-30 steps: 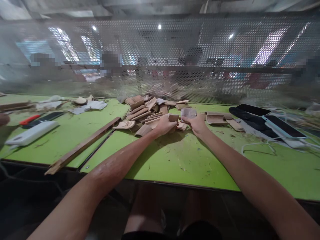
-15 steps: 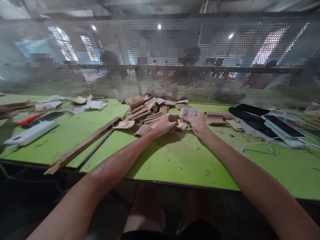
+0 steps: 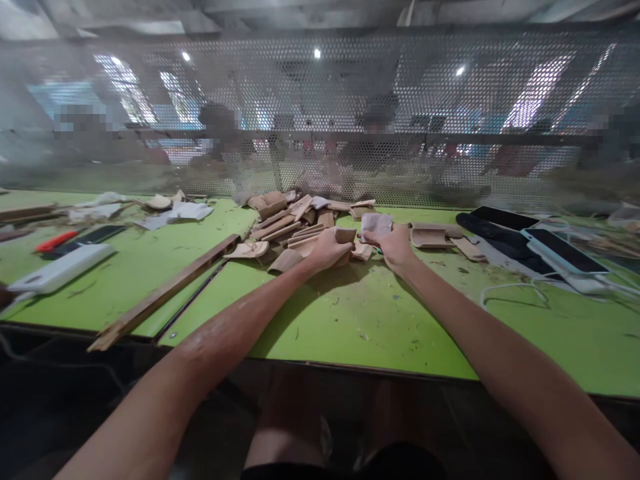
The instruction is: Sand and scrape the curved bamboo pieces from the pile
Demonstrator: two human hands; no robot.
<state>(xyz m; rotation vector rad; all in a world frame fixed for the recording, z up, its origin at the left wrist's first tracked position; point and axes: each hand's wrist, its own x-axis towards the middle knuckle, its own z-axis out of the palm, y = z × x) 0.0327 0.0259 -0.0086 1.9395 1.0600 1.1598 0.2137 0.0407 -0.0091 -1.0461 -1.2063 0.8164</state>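
Note:
My left hand [image 3: 327, 252] is closed around a small curved piece of bamboo [image 3: 345, 234], whose tan top edge shows above the fingers. A pale, roughly square sheet [image 3: 377, 225], which looks like folded sandpaper, is pinched in my right hand [image 3: 397, 248]. The two hands are close together over the green table, with a narrow gap between them. Just behind and left of them lies a heap of cut curved bamboo pieces [image 3: 277, 223]. Right of my right hand rests a trough-shaped bamboo piece [image 3: 429, 237]. My fingertips are partly hidden.
A long wooden strip [image 3: 170, 287] overhangs the green table's [image 3: 350, 320] front edge. Phones [image 3: 565, 250], a black pouch [image 3: 500, 240] and white cables lie right. Left are a white power strip [image 3: 65, 267], a red-handled tool [image 3: 56, 241] and another person's hand [image 3: 4, 297]. Perforated metal screen [image 3: 320, 153] stands behind.
My hands and the pieces in them stay almost in place. At the far left, the other person's hand has come nearer, to the end of the white power strip.

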